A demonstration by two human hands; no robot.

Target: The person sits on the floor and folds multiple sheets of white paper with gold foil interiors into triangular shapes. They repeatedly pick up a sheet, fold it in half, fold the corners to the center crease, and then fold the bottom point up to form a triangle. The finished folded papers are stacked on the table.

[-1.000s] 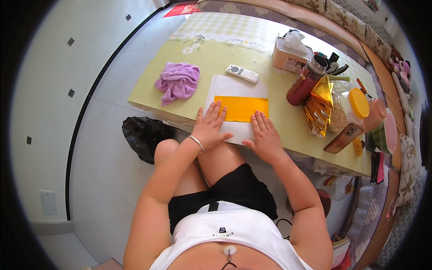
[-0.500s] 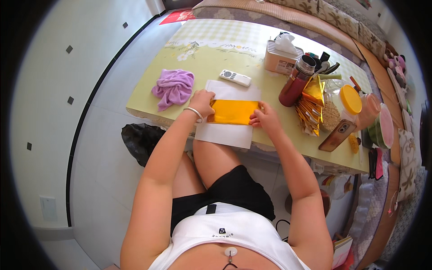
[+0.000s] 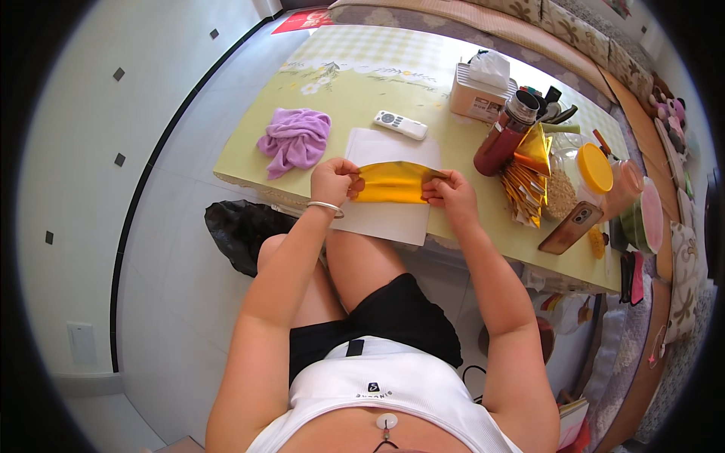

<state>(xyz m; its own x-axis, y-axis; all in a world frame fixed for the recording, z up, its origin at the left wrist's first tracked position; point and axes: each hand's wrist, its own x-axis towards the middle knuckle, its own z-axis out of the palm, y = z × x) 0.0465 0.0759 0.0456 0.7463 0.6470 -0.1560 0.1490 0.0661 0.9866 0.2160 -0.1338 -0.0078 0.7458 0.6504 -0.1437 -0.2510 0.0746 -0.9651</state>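
A shiny gold foil sheet (image 3: 393, 184) is stretched between my hands, its far edge bowed upward. My left hand (image 3: 333, 181) pinches its left end, and my right hand (image 3: 451, 198) pinches the right end. Beneath the foil, white paper (image 3: 389, 223) lies on the table and reaches past its near edge. Just beyond the paper rests a white remote control (image 3: 401, 124). To the left of my left hand is a crumpled purple cloth (image 3: 295, 140).
The table (image 3: 249, 151) also bears a tissue box (image 3: 477, 94), a maroon flask (image 3: 502, 143), folded gold foil pieces (image 3: 525, 185), a yellow-lidded jar (image 3: 594, 169), and a leaning phone (image 3: 572, 228). A black plastic bag (image 3: 240, 235) hangs at the table's near left.
Both hands have tightened on the foil's ends. The sheet, flat on the paper before, now curves upward along its far edge.
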